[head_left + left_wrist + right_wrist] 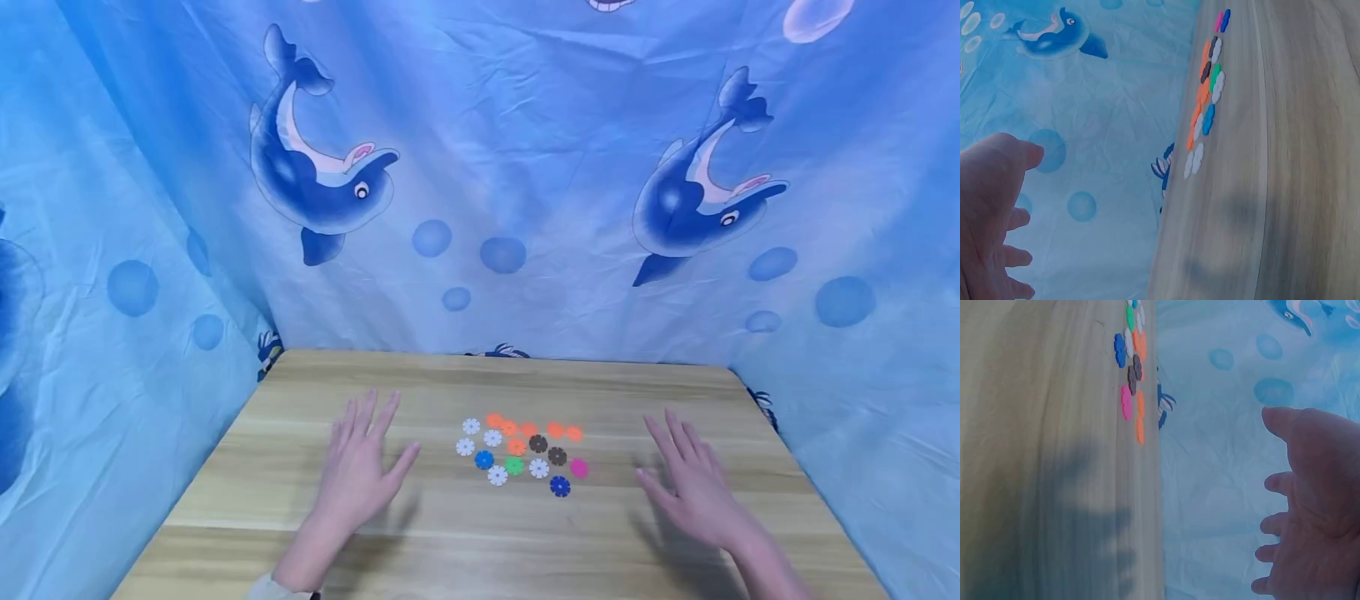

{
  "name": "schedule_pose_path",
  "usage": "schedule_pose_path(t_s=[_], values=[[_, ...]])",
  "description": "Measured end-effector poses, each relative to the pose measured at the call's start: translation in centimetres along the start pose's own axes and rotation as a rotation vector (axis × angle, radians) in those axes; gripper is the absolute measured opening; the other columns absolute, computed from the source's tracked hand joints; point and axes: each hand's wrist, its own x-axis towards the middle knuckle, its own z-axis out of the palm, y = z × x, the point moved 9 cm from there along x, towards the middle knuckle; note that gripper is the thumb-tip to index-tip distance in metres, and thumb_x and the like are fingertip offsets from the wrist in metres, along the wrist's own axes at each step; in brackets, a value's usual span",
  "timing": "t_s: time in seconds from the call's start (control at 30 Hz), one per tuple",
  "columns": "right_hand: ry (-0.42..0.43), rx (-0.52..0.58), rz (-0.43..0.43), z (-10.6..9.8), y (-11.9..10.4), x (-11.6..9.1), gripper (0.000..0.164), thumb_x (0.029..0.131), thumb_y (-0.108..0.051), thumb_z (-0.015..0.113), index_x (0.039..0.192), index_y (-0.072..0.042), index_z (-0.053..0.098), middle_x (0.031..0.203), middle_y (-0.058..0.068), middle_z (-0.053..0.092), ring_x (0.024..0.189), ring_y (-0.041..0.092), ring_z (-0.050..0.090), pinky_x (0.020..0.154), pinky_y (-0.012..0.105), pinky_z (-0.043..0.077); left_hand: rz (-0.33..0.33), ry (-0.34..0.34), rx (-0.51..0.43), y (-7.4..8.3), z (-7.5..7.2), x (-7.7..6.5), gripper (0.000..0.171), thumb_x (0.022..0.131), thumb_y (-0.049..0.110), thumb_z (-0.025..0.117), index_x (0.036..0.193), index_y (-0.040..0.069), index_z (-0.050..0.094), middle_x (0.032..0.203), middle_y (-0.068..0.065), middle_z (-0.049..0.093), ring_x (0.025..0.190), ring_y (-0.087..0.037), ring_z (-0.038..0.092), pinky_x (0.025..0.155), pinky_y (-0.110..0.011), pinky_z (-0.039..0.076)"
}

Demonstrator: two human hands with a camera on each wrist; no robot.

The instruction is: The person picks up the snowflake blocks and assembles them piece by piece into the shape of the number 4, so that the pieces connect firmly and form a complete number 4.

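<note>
My left hand [358,475] hovers over the table left of a group of notched plastic discs, fingers spread and nothing held. On the other side my right hand [693,487] is also spread above the wood, palm down and holding nothing. Between them lie several orange discs [517,447], several white discs [497,476], two dark brown discs [557,456], a light blue disc [483,460], a green disc [514,466], a pink disc [579,468] and a dark blue disc [560,487]. All lie flat, some overlapping. Both wrist views show the thumb and fingertips apart from the discs.
The wood-grain table [480,550] carries the discs near its middle. A blue curtain [510,183] printed with dolphins and bubbles hangs behind the far edge and along both sides. Shadows of the hands fall on the tabletop.
</note>
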Motion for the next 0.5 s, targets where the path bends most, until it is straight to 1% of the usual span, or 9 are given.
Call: schedule_pose_path(t_s=[0.1, 0.17, 0.3, 0.4, 0.5], values=[[-0.006, -0.002, -0.042, 0.3, -1.0, 1.4, 0.079, 0.106, -0.035, 0.066, 0.171, -0.018, 0.024, 0.175, 0.031, 0.014, 0.156, 0.063, 0.015, 0.118, 0.085, 0.016, -0.003, -0.023, -0.016, 0.2, 0.3, 0.0, 0.082, 0.102, 0.053, 0.065, 0.167, 0.017, 0.033, 0.174, -0.022, 0.024, 0.160, -0.055, 0.020, 0.127, -0.075, 0.020], [-0.002, -0.007, -0.061, 0.3, -1.5, 2.1, 0.077, 0.106, -0.036, 0.065, 0.170, -0.017, 0.027, 0.174, 0.030, 0.018, 0.156, 0.062, 0.018, 0.119, 0.084, 0.018, 0.004, -0.036, -0.029, 0.6, 0.9, 0.2, 0.082, 0.102, 0.053, 0.065, 0.168, 0.016, 0.033, 0.174, -0.020, 0.026, 0.160, -0.052, 0.021, 0.127, -0.074, 0.021], [0.024, -0.020, -0.102, 0.7, -2.3, 3.8, 0.070, 0.107, -0.038, 0.063, 0.166, -0.014, 0.035, 0.171, 0.029, 0.028, 0.154, 0.059, 0.025, 0.118, 0.083, 0.025, 0.035, -0.039, -0.052, 1.3, 1.7, 0.6, 0.081, 0.101, 0.050, 0.067, 0.166, 0.012, 0.036, 0.171, -0.020, 0.032, 0.158, -0.050, 0.029, 0.127, -0.070, 0.026], [0.052, -0.006, -0.133, 1.1, -2.8, 5.0, 0.064, 0.106, -0.031, 0.065, 0.163, -0.009, 0.042, 0.168, 0.029, 0.036, 0.151, 0.058, 0.032, 0.116, 0.082, 0.030, 0.058, -0.072, -0.111, 2.0, 2.8, 1.2, 0.080, 0.102, 0.047, 0.068, 0.165, 0.009, 0.037, 0.170, -0.020, 0.036, 0.155, -0.049, 0.037, 0.127, -0.065, 0.032], [0.058, 0.007, -0.154, 1.8, -3.3, 6.1, 0.062, 0.104, -0.024, 0.069, 0.159, -0.007, 0.047, 0.164, 0.029, 0.042, 0.148, 0.057, 0.038, 0.118, 0.080, 0.033, 0.057, -0.133, -0.199, 2.8, 4.5, 1.7, 0.078, 0.102, 0.043, 0.069, 0.164, 0.008, 0.038, 0.168, -0.018, 0.040, 0.153, -0.045, 0.044, 0.127, -0.061, 0.036]])
